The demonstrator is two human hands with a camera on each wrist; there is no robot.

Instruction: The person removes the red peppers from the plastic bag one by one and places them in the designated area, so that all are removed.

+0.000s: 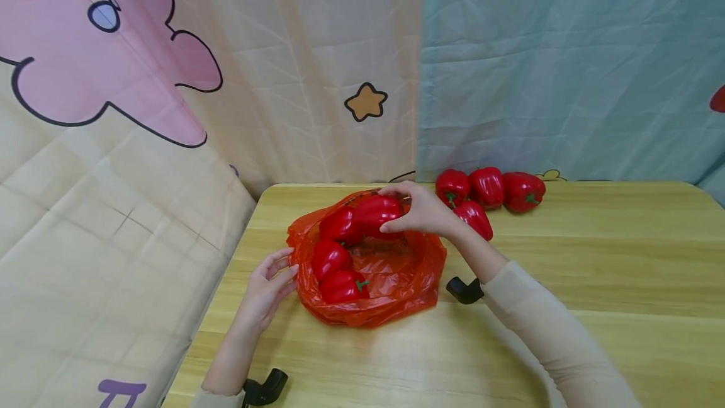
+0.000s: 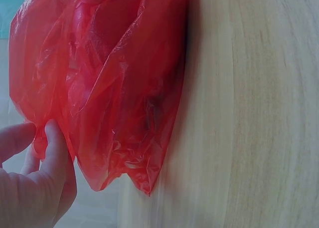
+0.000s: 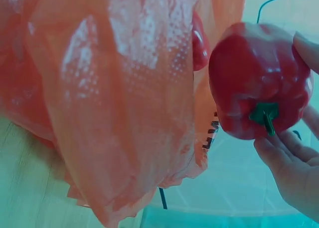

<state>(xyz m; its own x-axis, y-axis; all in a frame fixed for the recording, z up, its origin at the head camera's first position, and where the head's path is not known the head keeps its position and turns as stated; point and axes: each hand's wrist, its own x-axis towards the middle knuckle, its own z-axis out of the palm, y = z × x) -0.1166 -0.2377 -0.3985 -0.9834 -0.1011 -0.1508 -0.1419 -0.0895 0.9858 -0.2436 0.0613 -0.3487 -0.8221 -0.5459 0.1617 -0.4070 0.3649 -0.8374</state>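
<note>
A red plastic bag [image 1: 419,288] stands open on the table, with several red bell peppers [image 1: 330,259] along its left side. My left hand [image 1: 265,288] is at the bag's left rim. In the left wrist view, its thumb and fingers [image 2: 55,148] pinch a gathered bit of the bag. My right hand [image 1: 425,209] grips a red bell pepper [image 1: 376,213] over the far part of the opening. The right wrist view shows this pepper [image 3: 259,78] between thumb and fingers, its green stem facing the camera, beside the bag's wall [image 3: 124,98].
Several more red bell peppers [image 1: 486,187] lie in a cluster at the table's back edge, right of the bag. A printed curtain [image 1: 317,68] hangs directly behind the wooden table [image 1: 612,257]. Black wrist mounts [image 1: 466,290] sit on both arms.
</note>
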